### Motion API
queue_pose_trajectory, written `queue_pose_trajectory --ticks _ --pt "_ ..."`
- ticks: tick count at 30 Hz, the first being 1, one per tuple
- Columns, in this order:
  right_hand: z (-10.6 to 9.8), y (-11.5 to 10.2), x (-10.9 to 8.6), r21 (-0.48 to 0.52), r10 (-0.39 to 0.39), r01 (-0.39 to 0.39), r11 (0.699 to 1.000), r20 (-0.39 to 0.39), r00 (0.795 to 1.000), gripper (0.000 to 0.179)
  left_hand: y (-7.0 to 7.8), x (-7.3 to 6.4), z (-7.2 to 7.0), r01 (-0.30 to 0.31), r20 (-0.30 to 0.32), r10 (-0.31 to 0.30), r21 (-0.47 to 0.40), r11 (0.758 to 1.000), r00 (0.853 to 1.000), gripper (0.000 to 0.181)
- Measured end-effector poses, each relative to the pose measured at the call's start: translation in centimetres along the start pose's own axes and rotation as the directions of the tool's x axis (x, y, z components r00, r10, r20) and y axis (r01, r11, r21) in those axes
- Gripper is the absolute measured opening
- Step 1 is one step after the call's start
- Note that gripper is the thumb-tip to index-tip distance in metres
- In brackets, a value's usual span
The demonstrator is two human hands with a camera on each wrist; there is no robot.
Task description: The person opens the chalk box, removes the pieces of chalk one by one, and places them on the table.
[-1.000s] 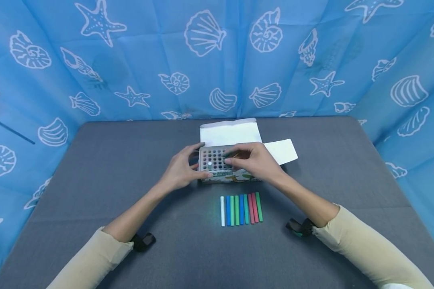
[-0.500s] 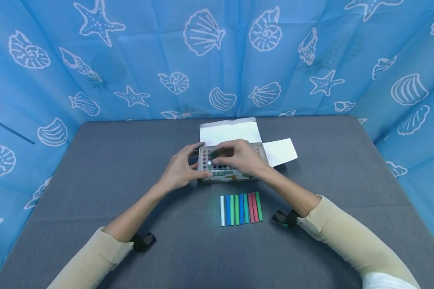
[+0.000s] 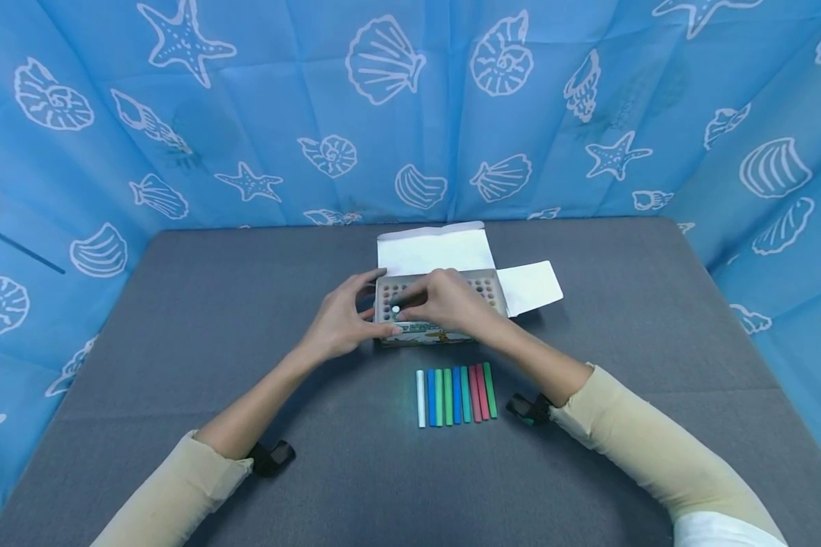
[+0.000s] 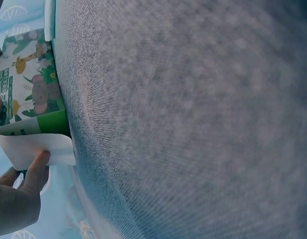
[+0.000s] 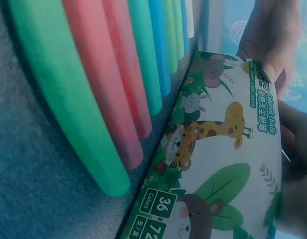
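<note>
An opened colored chalk box (image 3: 438, 334), printed with cartoon animals, lies on the table with a holed grey insert (image 3: 482, 285). My left hand (image 3: 345, 319) grips its left end, thumb on the front face; in the left wrist view its fingers (image 4: 39, 172) touch a white end flap (image 4: 31, 149). One white chalk stick (image 3: 396, 309) stands up from a hole near the insert's front left. Thumb and forefinger of my right hand (image 3: 445, 304) pinch at its top. In the right wrist view the right hand (image 5: 297, 174) is partly hidden behind the box.
In front of the box lies a row of several chalk sticks, from a white one (image 3: 420, 399) to a green one (image 3: 489, 390). The raised lid (image 3: 434, 252) stands behind and a side flap (image 3: 530, 287) spreads right. A blue shell-print curtain (image 3: 410, 114) hangs beyond the table (image 3: 246, 289).
My right hand has moved left across the insert to the standing white chalk stick. The left hand keeps its grip on the box, and the row of chalk has not moved.
</note>
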State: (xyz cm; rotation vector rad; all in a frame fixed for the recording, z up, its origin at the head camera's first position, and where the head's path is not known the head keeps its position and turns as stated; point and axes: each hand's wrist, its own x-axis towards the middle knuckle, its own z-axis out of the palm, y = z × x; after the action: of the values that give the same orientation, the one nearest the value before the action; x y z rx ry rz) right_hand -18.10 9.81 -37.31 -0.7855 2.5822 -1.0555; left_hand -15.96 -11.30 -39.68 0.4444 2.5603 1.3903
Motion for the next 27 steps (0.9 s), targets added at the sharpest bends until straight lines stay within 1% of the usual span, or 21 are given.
queue_pose_trajectory --ticks 4,9,11,18,20,22,25,27 --pt "0.28 0.02 0.14 -0.037 -0.022 0.021 0.999 -0.028 0.999 0.021 -0.06 0.01 0.12 0.004 -0.001 -0.004 0.004 1.000 1.000 0.091" --pt "0.59 0.10 0.11 -0.085 -0.096 0.090 0.992 -0.070 0.993 0.015 0.02 0.00 0.14 -0.002 -0.006 0.002 -0.006 1.000 1.000 0.091" --pt "0.61 0.08 0.10 -0.107 -0.115 0.106 0.989 -0.078 0.990 0.013 0.01 0.02 0.12 -0.007 -0.008 0.007 -0.008 1.000 1.000 0.091" --pt "0.41 -0.29 0.04 -0.137 -0.114 0.103 0.985 -0.077 0.991 0.016 -0.17 0.03 0.06 -0.017 -0.012 0.017 -0.007 1.000 1.000 0.089" --pt "0.38 -0.31 -0.02 -0.122 -0.104 0.093 0.988 -0.085 0.991 0.018 -0.18 0.03 0.08 -0.015 -0.011 0.015 -0.005 1.000 1.000 0.088" --pt "0.38 -0.24 -0.07 -0.088 -0.093 0.085 0.993 -0.097 0.991 0.018 -0.15 0.03 0.10 -0.012 -0.012 0.012 -0.001 1.000 1.000 0.088" --pt "0.43 -0.04 -0.17 0.027 -0.078 0.082 0.996 -0.120 0.990 0.017 -0.05 0.06 0.17 -0.001 -0.017 0.001 0.004 1.000 1.000 0.089" --pt "0.48 0.11 -0.24 0.100 -0.068 0.084 0.991 -0.150 0.986 0.015 0.03 0.12 0.23 0.005 -0.020 -0.005 0.012 1.000 1.000 0.089"
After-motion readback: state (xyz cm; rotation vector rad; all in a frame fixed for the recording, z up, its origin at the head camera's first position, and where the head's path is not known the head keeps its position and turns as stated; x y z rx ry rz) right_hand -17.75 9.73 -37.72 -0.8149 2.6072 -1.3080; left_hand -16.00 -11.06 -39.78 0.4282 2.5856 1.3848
